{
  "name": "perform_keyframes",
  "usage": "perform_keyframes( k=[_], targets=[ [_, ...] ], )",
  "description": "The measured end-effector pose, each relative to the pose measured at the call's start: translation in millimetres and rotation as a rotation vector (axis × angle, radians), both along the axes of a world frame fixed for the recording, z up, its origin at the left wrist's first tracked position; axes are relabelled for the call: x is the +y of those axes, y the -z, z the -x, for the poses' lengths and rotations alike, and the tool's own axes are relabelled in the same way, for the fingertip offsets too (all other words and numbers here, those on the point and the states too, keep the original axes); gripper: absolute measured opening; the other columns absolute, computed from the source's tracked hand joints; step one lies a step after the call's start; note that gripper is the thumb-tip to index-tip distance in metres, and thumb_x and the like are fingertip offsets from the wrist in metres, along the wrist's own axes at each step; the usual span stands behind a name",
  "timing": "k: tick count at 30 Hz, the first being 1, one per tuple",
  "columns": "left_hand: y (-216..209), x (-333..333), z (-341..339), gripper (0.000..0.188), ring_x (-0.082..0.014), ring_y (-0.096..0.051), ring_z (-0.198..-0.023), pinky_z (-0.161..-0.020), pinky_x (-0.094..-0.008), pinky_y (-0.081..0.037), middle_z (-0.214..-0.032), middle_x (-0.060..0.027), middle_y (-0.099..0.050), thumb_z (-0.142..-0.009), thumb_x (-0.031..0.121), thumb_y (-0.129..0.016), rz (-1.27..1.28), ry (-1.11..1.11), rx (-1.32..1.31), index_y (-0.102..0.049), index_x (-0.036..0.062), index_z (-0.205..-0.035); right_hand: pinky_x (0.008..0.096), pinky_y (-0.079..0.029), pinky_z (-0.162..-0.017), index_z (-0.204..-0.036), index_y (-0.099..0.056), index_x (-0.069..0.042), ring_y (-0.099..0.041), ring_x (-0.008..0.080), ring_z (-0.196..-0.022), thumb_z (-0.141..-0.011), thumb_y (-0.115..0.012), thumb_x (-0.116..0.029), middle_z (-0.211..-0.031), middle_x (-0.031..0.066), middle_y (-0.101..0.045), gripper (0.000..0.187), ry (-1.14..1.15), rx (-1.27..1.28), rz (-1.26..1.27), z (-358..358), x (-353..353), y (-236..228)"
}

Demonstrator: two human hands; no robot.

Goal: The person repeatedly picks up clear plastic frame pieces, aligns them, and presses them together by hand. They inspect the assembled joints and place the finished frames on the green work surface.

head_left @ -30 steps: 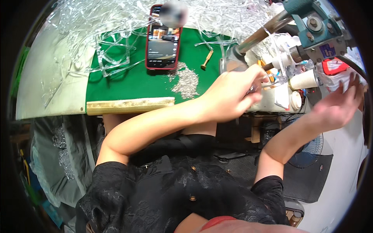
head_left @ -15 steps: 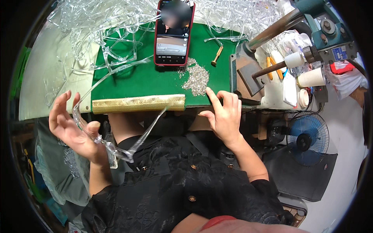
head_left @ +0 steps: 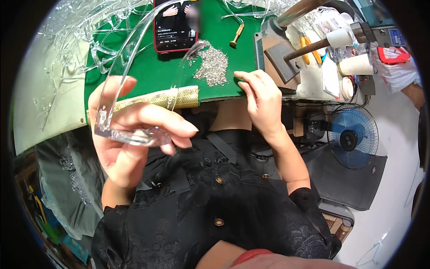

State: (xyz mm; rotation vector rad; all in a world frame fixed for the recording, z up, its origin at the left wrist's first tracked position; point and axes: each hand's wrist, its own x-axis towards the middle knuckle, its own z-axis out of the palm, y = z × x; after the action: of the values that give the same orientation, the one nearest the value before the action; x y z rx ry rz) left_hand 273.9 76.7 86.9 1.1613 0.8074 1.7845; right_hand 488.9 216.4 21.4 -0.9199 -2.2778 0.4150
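Close in front of me, my left hand [head_left: 130, 130] holds a clear plastic eyeglass frame [head_left: 145, 136]. Its front rests across the fingers, and one long clear temple rises past the fingertips toward the far left. Just right of a pile of tiny silvery metal parts [head_left: 211, 66], my right hand [head_left: 263, 101] hovers by the table's front edge. Its thumb and forefinger are pinched together; whatever lies between them is too small to make out. A gold mesh-covered roll [head_left: 187, 96] along the front edge is partly hidden behind my left hand.
A phone [head_left: 175, 31] stands at the back of the green mat [head_left: 148, 67]. Many clear frames [head_left: 101, 47] are heaped at the far left. Beside a small brass-coloured tool [head_left: 237, 35], a bench press [head_left: 282, 58] takes up the right side. A blue fan [head_left: 351, 136] stands below.
My left hand has moved up and closer with the eyeglass frame, turning it. The right hand's fingers have drawn together, away from the metal pile. The whole view has shifted.
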Motion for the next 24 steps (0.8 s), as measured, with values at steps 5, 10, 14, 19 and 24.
perform_keyframes(
  k=[5,10,14,19,24],
  targets=[
    [3,14,-6,0.097,-0.0141,-0.05,-0.048,-0.044,-0.0208,-0.036,-0.064,-0.0138,-0.063,-0.087,0.07,-0.041,0.07,-0.014,-0.045,-0.015,-0.0035,-0.145,0.0368,-0.049,-0.065,-0.083,-0.063,-0.004,-0.061,0.0286,-0.074,-0.078,-0.065,0.001,-0.077,0.0102,-0.059,0.007,0.013,0.013,0.085,10,2,-1],
    [0,19,-3,0.114,-0.0125,-0.048,-0.045,-0.042,-0.0209,-0.031,-0.06,-0.0104,-0.061,-0.077,0.083,-0.037,0.214,-0.015,0.059,-0.009,-0.0026,-0.147,0.0334,-0.048,-0.063,-0.086,-0.062,-0.001,-0.061,0.0268,-0.071,-0.08,-0.062,0.005,-0.079,0.0109,-0.058,0.009,0.033,-0.025,0.066,9,2,0],
    [0,17,-5,0.114,-0.0128,-0.049,-0.047,-0.042,-0.0208,-0.031,-0.061,-0.0113,-0.061,-0.077,0.083,-0.038,0.251,-0.105,0.113,-0.009,-0.0019,-0.147,0.0382,-0.048,-0.066,-0.087,-0.06,-0.002,-0.06,0.0317,-0.075,-0.08,-0.061,0.004,-0.081,0.0127,-0.057,0.009,0.008,-0.046,0.069,14,2,-1],
    [10,18,-3,0.113,-0.0129,-0.051,-0.048,-0.042,-0.0205,-0.031,-0.062,-0.0121,-0.061,-0.077,0.083,-0.039,0.235,-0.151,0.105,-0.01,-0.0011,-0.147,0.038,-0.047,-0.066,-0.087,-0.059,-0.001,-0.059,0.0322,-0.075,-0.08,-0.059,0.005,-0.081,0.0136,-0.056,0.009,-0.018,-0.065,0.089,9,0,-3],
    [13,19,-3,0.112,-0.0131,-0.052,-0.05,-0.043,-0.0203,-0.032,-0.063,-0.013,-0.061,-0.078,0.082,-0.04,0.236,-0.171,0.111,-0.011,-0.0003,-0.147,0.0341,-0.047,-0.065,-0.087,-0.06,0.0,-0.059,0.0284,-0.073,-0.08,-0.059,0.008,-0.081,0.0128,-0.056,0.011,-0.008,-0.073,0.106,10,1,-4]
  ],
)
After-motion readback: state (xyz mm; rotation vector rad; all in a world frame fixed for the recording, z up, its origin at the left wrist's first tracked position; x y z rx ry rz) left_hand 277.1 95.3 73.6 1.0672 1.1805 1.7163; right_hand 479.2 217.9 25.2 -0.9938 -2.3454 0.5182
